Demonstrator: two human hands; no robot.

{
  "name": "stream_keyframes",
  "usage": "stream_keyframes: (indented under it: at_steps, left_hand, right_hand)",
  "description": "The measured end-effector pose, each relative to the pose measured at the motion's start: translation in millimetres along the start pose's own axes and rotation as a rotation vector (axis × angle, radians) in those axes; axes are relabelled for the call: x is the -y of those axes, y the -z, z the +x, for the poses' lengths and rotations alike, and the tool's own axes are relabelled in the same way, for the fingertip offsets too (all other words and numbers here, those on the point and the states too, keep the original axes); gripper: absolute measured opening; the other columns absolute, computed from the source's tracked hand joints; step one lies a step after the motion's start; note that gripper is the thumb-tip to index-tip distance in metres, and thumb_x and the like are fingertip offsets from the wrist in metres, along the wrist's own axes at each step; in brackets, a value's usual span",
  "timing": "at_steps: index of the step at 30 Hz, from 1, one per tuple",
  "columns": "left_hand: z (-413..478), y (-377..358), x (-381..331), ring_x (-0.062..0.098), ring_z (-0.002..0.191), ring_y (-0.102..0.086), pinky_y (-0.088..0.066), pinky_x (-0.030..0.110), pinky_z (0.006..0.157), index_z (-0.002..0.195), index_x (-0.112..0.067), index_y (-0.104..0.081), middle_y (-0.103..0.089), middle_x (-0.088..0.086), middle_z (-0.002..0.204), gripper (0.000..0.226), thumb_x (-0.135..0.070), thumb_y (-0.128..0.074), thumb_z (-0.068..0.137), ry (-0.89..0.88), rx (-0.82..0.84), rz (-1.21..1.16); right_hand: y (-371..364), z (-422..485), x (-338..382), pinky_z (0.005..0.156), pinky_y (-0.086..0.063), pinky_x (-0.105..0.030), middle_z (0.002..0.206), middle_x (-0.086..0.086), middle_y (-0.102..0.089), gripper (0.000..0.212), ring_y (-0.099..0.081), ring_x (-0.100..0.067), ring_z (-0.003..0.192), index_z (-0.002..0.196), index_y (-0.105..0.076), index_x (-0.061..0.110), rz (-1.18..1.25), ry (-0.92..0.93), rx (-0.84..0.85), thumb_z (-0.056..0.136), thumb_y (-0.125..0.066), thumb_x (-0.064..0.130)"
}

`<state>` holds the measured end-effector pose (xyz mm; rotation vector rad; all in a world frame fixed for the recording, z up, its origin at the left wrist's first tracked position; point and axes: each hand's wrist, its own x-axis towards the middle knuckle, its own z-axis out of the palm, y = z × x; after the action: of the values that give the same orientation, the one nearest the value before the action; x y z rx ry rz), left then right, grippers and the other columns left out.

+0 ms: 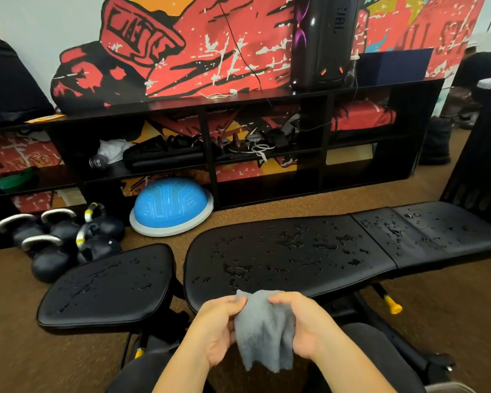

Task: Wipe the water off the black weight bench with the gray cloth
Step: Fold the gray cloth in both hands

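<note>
The gray cloth [264, 336] is held bunched between both hands, just off the near edge of the black weight bench [451, 251], at the left end of its long back pad [309, 279]. The left hand [219, 327] is closed on the cloth's left side, thumb and fingers pinching its upper edge. The right hand [301, 324] is curled round the right side in like manner. The cloth hangs loose below the hands and is not pressed on the bench. Whether its top corner touches the pad's edge cannot be told.

The bench's long axis runs across the view, from the seat pad [108, 285] at its left end to the far end at the upper right. Water [292, 239] is scattered in beads and streaks along the whole length. No wiped patch is visible, so the wiping is judged not yet begun. The wet surface lies forward of the hands. The left hand is nearer the seat pad, the right nearer the longer stretch.
</note>
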<state>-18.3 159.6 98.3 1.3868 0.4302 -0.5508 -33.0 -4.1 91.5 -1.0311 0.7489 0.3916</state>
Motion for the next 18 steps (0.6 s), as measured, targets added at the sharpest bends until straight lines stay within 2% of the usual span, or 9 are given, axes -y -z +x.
stream_keyframes:
  at_steps: [3, 4, 6, 8, 10, 12, 14, 16, 18]
  left_hand:
    - [-10, 3, -13, 0.034, 0.101, -0.073, -0.060, 0.040, 0.079, 0.112, -0.001, -0.075, -0.076, 0.020, 0.107, 0.021, -0.009, -0.067, 0.095, -0.106, 0.083, 0.007]
    - [-14, 2, -18, 0.034, 0.102, -0.073, -0.060, 0.042, 0.082, 0.114, -0.002, -0.075, -0.076, 0.020, 0.109, 0.022, -0.007, -0.068, 0.093, -0.167, 0.119, 0.006]
    - [-25, 2, -30, 0.032, 0.102, -0.074, -0.061, 0.044, 0.084, 0.113, -0.004, -0.075, -0.076, 0.018, 0.109, 0.026, 0.001, -0.068, 0.089, -0.333, 0.161, -0.027]
    - [-31, 4, -40, 0.030, 0.092, -0.074, -0.062, 0.040, 0.075, 0.101, 0.001, -0.077, -0.076, 0.021, 0.102, 0.023, 0.007, -0.068, 0.080, -0.484, 0.167, -0.117]
    - [-36, 8, -48, 0.030, 0.084, -0.072, -0.060, 0.037, 0.068, 0.088, 0.004, -0.077, -0.074, 0.022, 0.092, 0.015, 0.005, -0.073, 0.073, -0.563, 0.170, -0.158]
    - [-39, 11, -52, 0.035, 0.086, -0.070, -0.057, 0.038, 0.066, 0.083, 0.008, -0.074, -0.075, 0.021, 0.095, 0.011, 0.007, -0.076, 0.073, -0.585, 0.159, -0.075]
    - [-41, 13, -50, 0.036, 0.091, -0.073, -0.057, 0.039, 0.062, 0.079, 0.006, -0.072, -0.077, 0.019, 0.103, 0.007, 0.013, -0.069, 0.080, -0.575, 0.128, 0.020]
    - [-42, 15, -46, 0.036, 0.092, -0.074, -0.057, 0.037, 0.058, 0.072, 0.000, -0.073, -0.077, 0.020, 0.102, 0.024, 0.016, -0.062, 0.087, -0.567, 0.104, 0.038]
    - [-43, 16, -42, 0.036, 0.091, -0.073, -0.057, 0.036, 0.059, 0.068, -0.007, -0.076, -0.075, 0.025, 0.099, 0.034, 0.016, -0.061, 0.088, -0.563, 0.099, 0.028]
  right_hand:
    - [0, -2, 8, 0.095, -0.054, -0.058, 0.107, -0.024, -0.073, 0.058, -0.071, -0.043, 0.100, 0.119, -0.067, 0.002, -0.067, 0.055, 0.050, 0.065, -0.086, 0.013]
    - [-3, -12, 14, 0.097, -0.053, -0.057, 0.110, -0.024, -0.072, 0.051, -0.070, -0.042, 0.103, 0.120, -0.067, 0.002, -0.074, 0.101, 0.074, 0.072, -0.084, 0.011]
    - [-6, -31, 26, 0.097, -0.053, -0.055, 0.115, -0.021, -0.071, 0.031, -0.069, -0.037, 0.108, 0.119, -0.070, 0.006, -0.069, 0.347, 0.214, 0.088, -0.071, 0.004]
    - [-4, -53, 36, 0.094, -0.052, -0.054, 0.115, -0.020, -0.071, 0.024, -0.069, -0.032, 0.108, 0.111, -0.074, 0.009, -0.087, 0.604, 0.400, 0.091, -0.063, 0.003]
    - [-2, -63, 45, 0.091, -0.052, -0.053, 0.115, -0.022, -0.071, 0.022, -0.068, -0.033, 0.108, 0.103, -0.076, 0.007, -0.103, 0.728, 0.478, 0.090, -0.060, -0.001]
    - [-1, -62, 49, 0.083, -0.056, -0.047, 0.114, -0.017, -0.073, 0.030, -0.068, -0.030, 0.109, 0.086, -0.079, 0.011, -0.214, 0.774, 0.450, 0.091, -0.055, -0.008]
    - [2, -58, 48, 0.079, -0.057, -0.039, 0.112, -0.006, -0.075, 0.042, -0.069, -0.023, 0.108, 0.074, -0.077, 0.015, -0.328, 0.778, 0.390, 0.091, -0.052, -0.014]
    - [2, -53, 43, 0.083, -0.057, -0.038, 0.111, -0.003, -0.076, 0.048, -0.070, -0.020, 0.109, 0.077, -0.078, 0.016, -0.399, 0.776, 0.345, 0.089, -0.048, -0.019]
    - [1, -49, 40, 0.089, -0.058, -0.043, 0.111, -0.004, -0.076, 0.052, -0.070, -0.021, 0.111, 0.089, -0.079, 0.015, -0.431, 0.771, 0.309, 0.087, -0.044, -0.022]
